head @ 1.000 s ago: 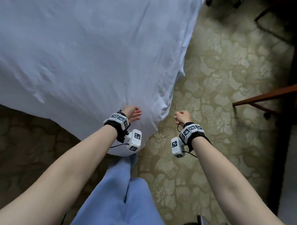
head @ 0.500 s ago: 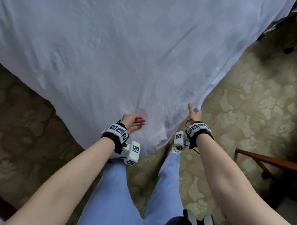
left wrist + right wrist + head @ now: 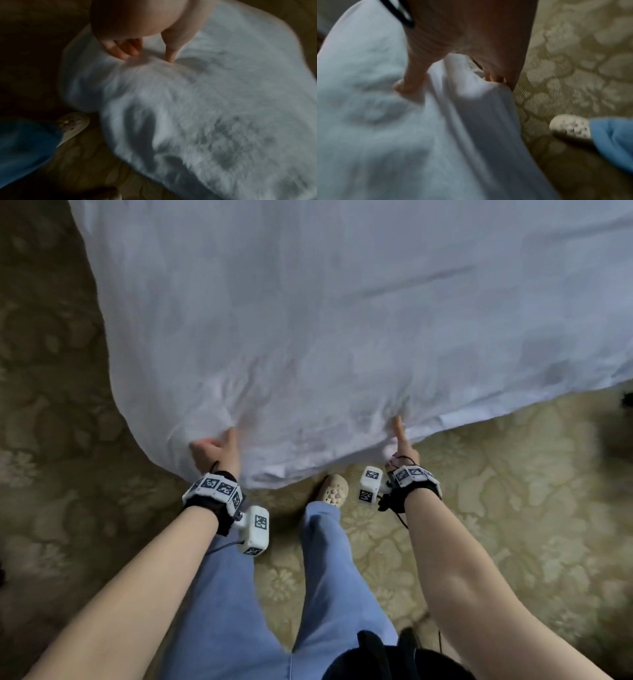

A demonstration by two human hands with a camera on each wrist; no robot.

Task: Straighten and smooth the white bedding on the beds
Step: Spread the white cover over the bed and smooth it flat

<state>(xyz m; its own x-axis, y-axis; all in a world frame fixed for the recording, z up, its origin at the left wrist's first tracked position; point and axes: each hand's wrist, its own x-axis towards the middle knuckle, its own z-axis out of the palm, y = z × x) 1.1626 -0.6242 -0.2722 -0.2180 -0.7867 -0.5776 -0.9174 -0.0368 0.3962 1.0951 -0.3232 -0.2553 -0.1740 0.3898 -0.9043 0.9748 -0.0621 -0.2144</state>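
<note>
The white duvet (image 3: 342, 320) covers the upper part of the head view, its near corner hanging over the carpet. My left hand (image 3: 214, 451) grips the corner's left edge, thumb on top and fingers curled under; the left wrist view shows that hand (image 3: 147, 50) pinching a ridge of the duvet (image 3: 214, 108). My right hand (image 3: 400, 440) holds the near edge further right, thumb laid up on the cloth. In the right wrist view my right hand (image 3: 450, 79) has a fold of the duvet (image 3: 385, 135) bunched between thumb and fingers.
Patterned beige carpet (image 3: 513, 525) surrounds the bed corner. My legs in blue trousers (image 3: 322, 577) stand close to the edge, one pale perforated shoe (image 3: 332, 489) just under the hanging cloth. A dark object (image 3: 627, 400) sits at the far right edge.
My right hand went from free in the air to gripping the duvet edge. My left hand has shifted to the corner's left side, and I have stepped round so the corner faces me.
</note>
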